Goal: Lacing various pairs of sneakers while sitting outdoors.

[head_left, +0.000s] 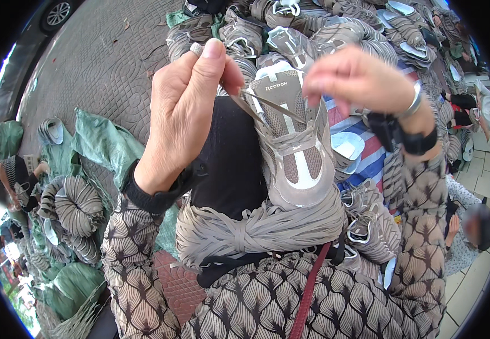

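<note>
A grey-beige sneaker (296,152) with white trim rests toe-down toward me, on a bundle of flat grey-beige shoelaces (250,231) in my lap. A flat shoelace (273,106) runs from its upper eyelets to my left hand (185,101), whose fingers are closed on it left of the tongue. A whitish wrap (197,49) shows at one of that hand's fingertips. My right hand (358,82) hovers by the sneaker's right eyelets, smeared by motion. Whether its curled fingers hold a lace end I cannot make out.
Many similar uppers (352,45) lie heaped beyond and to the right, on a striped sheet (363,169). Green sacks (101,138) and coiled bundles (78,206) lie on the left. Other people sit at both sides, one person (471,226) near on the right.
</note>
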Motion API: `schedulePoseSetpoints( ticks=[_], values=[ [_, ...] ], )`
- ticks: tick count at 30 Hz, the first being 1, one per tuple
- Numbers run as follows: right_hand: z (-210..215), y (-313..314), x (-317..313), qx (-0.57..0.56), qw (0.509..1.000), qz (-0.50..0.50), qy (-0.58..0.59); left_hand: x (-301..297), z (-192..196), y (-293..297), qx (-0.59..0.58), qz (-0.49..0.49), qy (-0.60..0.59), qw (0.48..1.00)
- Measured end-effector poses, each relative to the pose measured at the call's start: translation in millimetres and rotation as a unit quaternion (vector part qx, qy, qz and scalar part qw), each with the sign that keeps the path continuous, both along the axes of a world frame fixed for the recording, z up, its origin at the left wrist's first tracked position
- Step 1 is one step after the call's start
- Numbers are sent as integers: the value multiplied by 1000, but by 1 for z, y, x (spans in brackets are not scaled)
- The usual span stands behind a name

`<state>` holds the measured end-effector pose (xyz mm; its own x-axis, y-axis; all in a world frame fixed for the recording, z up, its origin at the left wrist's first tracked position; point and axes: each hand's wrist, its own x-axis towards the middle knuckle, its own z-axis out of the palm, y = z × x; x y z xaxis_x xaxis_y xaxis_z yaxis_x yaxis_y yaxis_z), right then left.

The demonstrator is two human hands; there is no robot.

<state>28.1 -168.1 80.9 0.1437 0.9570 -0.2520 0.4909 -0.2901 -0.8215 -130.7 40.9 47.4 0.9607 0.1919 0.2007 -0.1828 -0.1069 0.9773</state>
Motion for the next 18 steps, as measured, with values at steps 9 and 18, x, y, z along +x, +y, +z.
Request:
schedulePoseSetpoints(
  ticks=[9, 18],
  values=[
    [-35, 27, -66, 156, 985, -55, 47, 10, 18, -17, -227, -46, -51, 971],
    [65, -126, 100, 414, 698, -276, 516, -71, -13, 124, -432, 61, 105, 894]
  ],
)
